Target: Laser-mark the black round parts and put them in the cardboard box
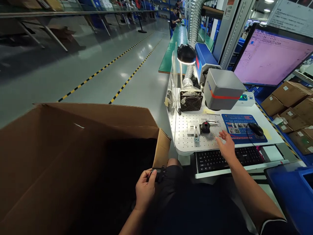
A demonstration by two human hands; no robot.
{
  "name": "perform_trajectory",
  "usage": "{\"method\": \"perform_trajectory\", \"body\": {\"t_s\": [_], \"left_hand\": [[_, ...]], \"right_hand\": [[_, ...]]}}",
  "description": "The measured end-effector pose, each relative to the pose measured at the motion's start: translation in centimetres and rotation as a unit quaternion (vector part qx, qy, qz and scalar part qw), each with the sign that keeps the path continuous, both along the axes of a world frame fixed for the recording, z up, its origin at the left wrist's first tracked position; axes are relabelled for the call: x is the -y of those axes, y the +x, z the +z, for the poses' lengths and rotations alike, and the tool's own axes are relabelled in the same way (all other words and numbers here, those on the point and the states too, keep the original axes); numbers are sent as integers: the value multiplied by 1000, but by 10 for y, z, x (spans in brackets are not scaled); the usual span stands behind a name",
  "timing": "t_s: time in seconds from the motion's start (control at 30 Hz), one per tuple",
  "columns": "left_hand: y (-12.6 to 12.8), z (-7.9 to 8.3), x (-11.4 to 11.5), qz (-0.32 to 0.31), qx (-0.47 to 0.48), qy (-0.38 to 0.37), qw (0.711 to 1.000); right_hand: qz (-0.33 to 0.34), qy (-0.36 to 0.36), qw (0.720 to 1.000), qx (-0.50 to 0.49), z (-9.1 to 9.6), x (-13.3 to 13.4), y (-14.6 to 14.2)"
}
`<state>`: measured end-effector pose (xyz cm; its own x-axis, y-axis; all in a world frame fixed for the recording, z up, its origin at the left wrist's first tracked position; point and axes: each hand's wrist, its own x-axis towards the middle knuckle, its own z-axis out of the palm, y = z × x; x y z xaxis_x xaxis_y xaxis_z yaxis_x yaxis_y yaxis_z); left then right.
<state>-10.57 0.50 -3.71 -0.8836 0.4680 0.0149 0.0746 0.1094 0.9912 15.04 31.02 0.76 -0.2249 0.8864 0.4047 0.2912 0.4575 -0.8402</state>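
My left hand (pixel 144 189) is closed on a small black part (pixel 157 172), held low by my knee at the open side of a large cardboard box (pixel 73 156). My right hand (pixel 227 146) hovers open, fingers spread, over the front edge of a white perforated work plate (pixel 186 138). Just left of its fingertips a round black part (pixel 205 127) sits in a metal fixture (pixel 195 130) under the grey laser head (pixel 221 88).
A black keyboard (pixel 220 158) lies on a pull-out tray below the plate. A mouse (pixel 256 129) rests on a blue mat. A monitor (pixel 271 57), fan (pixel 191 99), lamp (pixel 186 54), stacked cartons (pixel 290 107) and a blue bin (pixel 293 189) stand around. A person works far down the aisle.
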Motion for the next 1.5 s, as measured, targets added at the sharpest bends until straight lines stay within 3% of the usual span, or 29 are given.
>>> {"method": "perform_trajectory", "body": {"t_s": [0.13,0.23,0.37,0.53,0.8,1.07,1.3,1.5], "left_hand": [[2,-1,-2,7,14,-5,1000],[5,3,-5,11,32,-12,999],[7,8,-9,16,45,-14,999],[8,9,-11,19,40,-9,999],[6,5,-9,16,63,9,998],[7,6,-11,15,59,1,998],[9,9,-5,10,73,-21,997],[10,14,-4,4,36,-34,999]], "right_hand": [[-4,20,999,25,-17,45,58],[10,2,997,80,-40,75,84],[16,10,990,140,-64,98,92],[33,45,987,150,-70,102,88],[33,40,989,136,-57,92,90],[29,47,992,112,-29,56,70],[4,63,994,88,0,14,17],[-7,24,995,100,6,-17,-41]]}}
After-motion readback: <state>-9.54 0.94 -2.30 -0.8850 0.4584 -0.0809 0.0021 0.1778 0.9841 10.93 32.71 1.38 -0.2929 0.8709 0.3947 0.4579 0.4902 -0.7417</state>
